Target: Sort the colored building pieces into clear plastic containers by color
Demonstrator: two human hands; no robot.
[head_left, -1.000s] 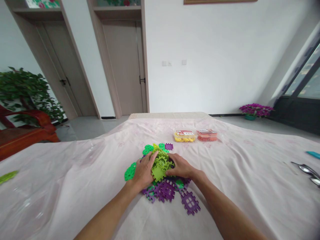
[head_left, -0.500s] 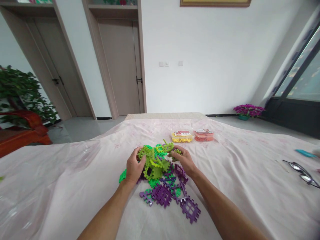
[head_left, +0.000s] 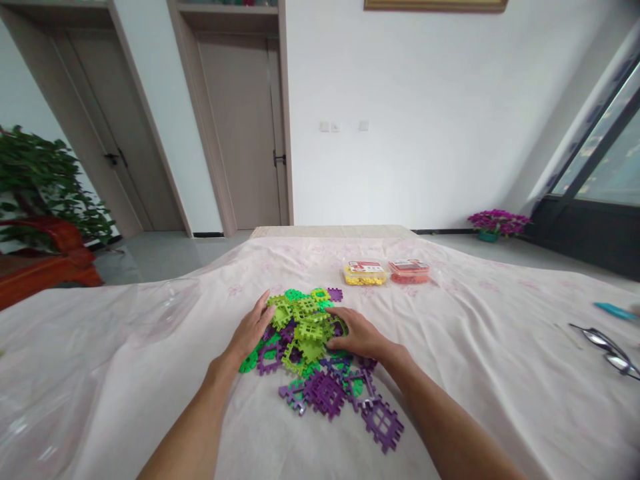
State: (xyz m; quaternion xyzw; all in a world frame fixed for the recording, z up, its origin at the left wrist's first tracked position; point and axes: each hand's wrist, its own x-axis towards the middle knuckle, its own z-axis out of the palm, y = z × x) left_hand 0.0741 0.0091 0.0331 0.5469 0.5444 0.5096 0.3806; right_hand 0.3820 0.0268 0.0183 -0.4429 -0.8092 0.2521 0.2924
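A heap of flat plastic interlocking pieces with notched edges lies on the cloth before me. Lime-green interlocking pieces (head_left: 310,328) form its top. Purple interlocking pieces (head_left: 325,393) spread toward me, and green interlocking pieces (head_left: 250,362) poke out at the left and back. My left hand (head_left: 250,330) is open along the heap's left side, its fingertips beside the lime pieces. At the right side, my right hand (head_left: 359,332) has its thumb and fingers apart, curved against the lime pieces. Its palm side and some purple pieces are partly hidden.
Behind the heap stand a clear box of yellow pieces (head_left: 365,273) and a box of red-orange pieces (head_left: 409,271). Eyeglasses (head_left: 605,348) and a blue object (head_left: 614,311) lie at the right. Transparent plastic packaging (head_left: 165,310) covers the left of the patterned cloth (head_left: 475,347).
The lime pieces lifted in both hands now lie on the heap. My left hand has moved left and opened; my right hand has let go and come down toward me.
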